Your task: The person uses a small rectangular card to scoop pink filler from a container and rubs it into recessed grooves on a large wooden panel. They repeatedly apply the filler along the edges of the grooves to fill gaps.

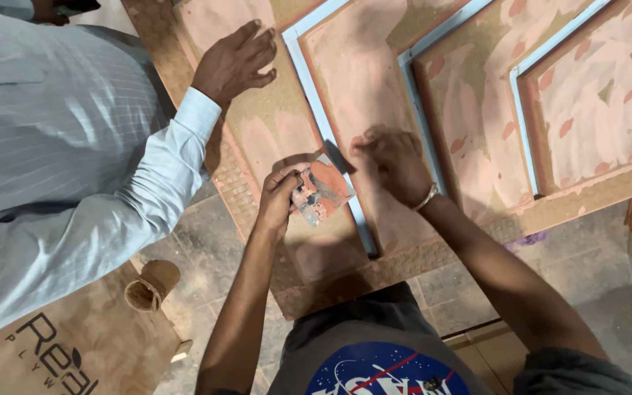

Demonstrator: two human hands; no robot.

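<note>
My left hand [281,196] grips a small flat plate [321,192] smeared with pinkish-red putty, held just above a wooden door panel [272,132]. My right hand [393,162] is closed on a thin scraper blade [334,155] whose tip rests at the plate's upper edge. A metal bangle sits on that wrist. The panel lies flat, patched with pink filler and edged with pale blue strips [323,124] around its recessed sections.
A person in a light striped shirt [60,146] stands at the left, one hand [237,62] pressed on the panel's top left. A brown roll of paper [151,285] and a brown cardboard sheet [74,344] lie on the stone floor [587,263].
</note>
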